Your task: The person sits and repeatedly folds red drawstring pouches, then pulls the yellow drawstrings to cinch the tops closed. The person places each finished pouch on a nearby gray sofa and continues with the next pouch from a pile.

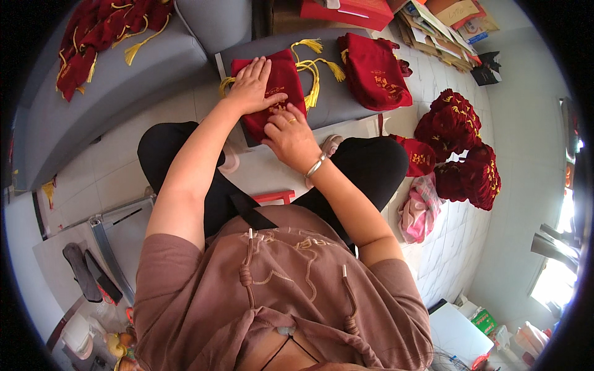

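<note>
A dark red velvet drawstring pouch (297, 83) with gold printing lies flat on a grey padded bench (325, 118) in front of my knees. My left hand (253, 87) is spread flat on its upper part, the thumb pointing right. The lower part of the pouch is under the bent, slightly parted fingers of my right hand (293, 137), which wears a ring and a silver bangle. Yellow cords with tassels (313, 83) trail from the pouch over the bench. Just to the right rests a stack of similar red pouches (376, 72).
More red pouches with yellow tassels (93, 46) cover part of the grey sofa (153, 65) at upper left. Red bundles (448, 125) sit on the tiled floor at right, beside a pink cloth (420, 211). Stacked cardboard (427, 37) and a red box (348, 14) stand beyond the bench.
</note>
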The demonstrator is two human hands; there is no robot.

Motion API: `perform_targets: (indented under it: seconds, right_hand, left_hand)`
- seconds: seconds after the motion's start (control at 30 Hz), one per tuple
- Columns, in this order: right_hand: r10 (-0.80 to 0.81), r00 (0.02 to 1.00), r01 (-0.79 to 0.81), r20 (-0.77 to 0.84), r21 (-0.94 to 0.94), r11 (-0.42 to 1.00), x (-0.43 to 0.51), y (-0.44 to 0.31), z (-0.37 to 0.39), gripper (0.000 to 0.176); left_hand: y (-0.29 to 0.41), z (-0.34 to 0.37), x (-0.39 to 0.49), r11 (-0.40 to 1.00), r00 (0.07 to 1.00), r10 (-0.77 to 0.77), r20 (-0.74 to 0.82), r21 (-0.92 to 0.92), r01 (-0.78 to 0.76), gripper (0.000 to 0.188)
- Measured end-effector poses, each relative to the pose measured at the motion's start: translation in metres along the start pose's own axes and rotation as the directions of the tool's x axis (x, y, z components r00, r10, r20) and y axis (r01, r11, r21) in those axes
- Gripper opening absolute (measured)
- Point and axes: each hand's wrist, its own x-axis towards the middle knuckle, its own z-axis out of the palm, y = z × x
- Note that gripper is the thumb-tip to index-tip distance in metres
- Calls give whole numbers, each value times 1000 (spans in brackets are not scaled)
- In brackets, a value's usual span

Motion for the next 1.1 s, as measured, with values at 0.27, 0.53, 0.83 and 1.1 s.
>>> perform_targets:
  seconds: [0.27,0.53,0.83,1.1]
  right_hand:
    - [100,993,-100,65,-2,995,-12,-10,11,63]
    - [-3,978,14,211,-50,999,-14,-19,3,64]
    - [87,990,-119,107,344,932,32,80,-59,18]
    - [136,976,-108,168,-165,980,89,157,-21,22]
  left_hand:
    - [12,-10,12,994,997,-81,-6,-76,81,90]
    - [36,4,14,991,969,-129,-208,4,133,81]
    - [36,13,15,991,944,-137,-299,-44,130,80]
    - [42,7,11,987,946,-160,-282,-29,158,80]
